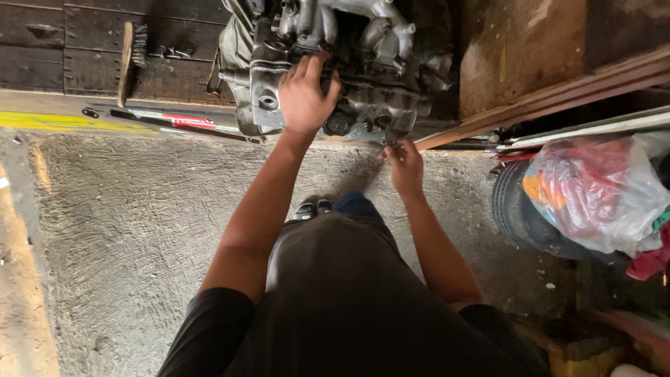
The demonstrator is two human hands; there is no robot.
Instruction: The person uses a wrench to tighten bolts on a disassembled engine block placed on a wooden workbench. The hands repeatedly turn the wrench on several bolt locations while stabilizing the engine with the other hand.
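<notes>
With the left hand (305, 98) only resting flat on the engine (335, 63) and the right hand (403, 166) pinching something small at its lower edge, that piece could slip and drop to the concrete floor (139, 230)

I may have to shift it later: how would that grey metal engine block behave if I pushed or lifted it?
The engine block looks like thick cast metal, so probably heavy and rigid. Its lumpy shape suggests it wouldn't roll, though it might rock. The left hand rests flat on it; the dull, grimy surface may be greasy and slippery.
</notes>
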